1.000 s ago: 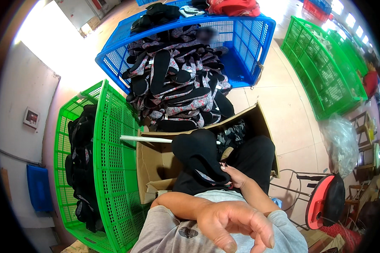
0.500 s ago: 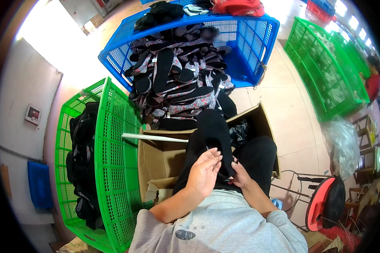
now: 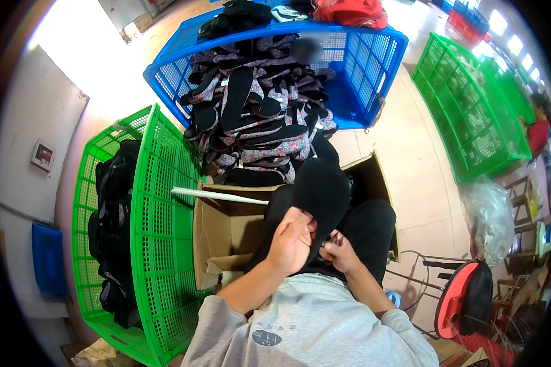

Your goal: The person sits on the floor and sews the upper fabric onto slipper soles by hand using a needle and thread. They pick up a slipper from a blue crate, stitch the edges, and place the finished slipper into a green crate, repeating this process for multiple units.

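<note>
Over my lap I see a black-soled slipper [image 3: 324, 186], its broad rounded end pointing away from me. My left hand [image 3: 292, 241] is closed on its left edge, fingers curled against the dark surface. At the slipper's near end, my right hand [image 3: 341, 252] has its fingers pinched together. A small dark bit shows between those fingers, too small to name. Just beyond lies a big heap of slippers [image 3: 260, 137] with black soles and grey-and-red patterned uppers, spilling out of a tipped blue crate [image 3: 393, 70].
An open cardboard box [image 3: 226, 229] stands under my knees, a white rod [image 3: 217, 196] across its edge. To the left is a green crate [image 3: 165, 244] holding black footwear [image 3: 113, 214]. Another green crate [image 3: 465, 116] and a red-and-black stool [image 3: 462, 300] are at right.
The slipper has turned and swung slightly right, showing more of its broad sole. My left hand has gone from loosely raised fingers to a grip on its edge.
</note>
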Demonstrator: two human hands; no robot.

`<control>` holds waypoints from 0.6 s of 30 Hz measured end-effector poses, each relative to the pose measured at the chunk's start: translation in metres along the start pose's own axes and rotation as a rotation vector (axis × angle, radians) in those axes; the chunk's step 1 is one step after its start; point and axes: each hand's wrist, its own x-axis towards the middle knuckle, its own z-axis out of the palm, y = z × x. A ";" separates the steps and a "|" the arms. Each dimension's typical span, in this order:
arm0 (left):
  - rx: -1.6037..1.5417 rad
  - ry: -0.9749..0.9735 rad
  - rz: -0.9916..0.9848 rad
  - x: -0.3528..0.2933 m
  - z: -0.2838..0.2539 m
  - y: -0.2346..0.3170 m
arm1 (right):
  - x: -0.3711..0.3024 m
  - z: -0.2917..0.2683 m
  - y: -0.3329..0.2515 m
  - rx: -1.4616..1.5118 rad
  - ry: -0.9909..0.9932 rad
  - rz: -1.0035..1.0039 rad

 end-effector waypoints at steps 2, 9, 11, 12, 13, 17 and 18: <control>0.387 -0.106 -0.075 0.001 -0.020 0.014 | 0.002 -0.006 -0.003 0.037 0.049 -0.106; 1.433 -0.289 -0.422 -0.020 -0.051 0.039 | 0.013 0.013 -0.040 -0.066 0.094 -0.375; 1.423 -0.272 -0.428 -0.023 -0.061 0.034 | 0.013 0.009 -0.032 -0.183 0.070 -0.310; 1.354 -0.231 -0.421 -0.025 -0.064 0.030 | 0.012 0.009 -0.029 -0.243 0.054 -0.274; 1.286 -0.190 -0.414 -0.026 -0.068 0.026 | 0.010 0.013 -0.024 -0.241 0.101 -0.220; 0.638 0.121 -0.594 -0.030 -0.085 0.000 | 0.014 0.018 -0.002 -0.162 0.073 -0.346; 0.522 0.117 -0.695 -0.028 -0.085 0.006 | 0.014 0.021 0.001 -0.154 0.055 -0.378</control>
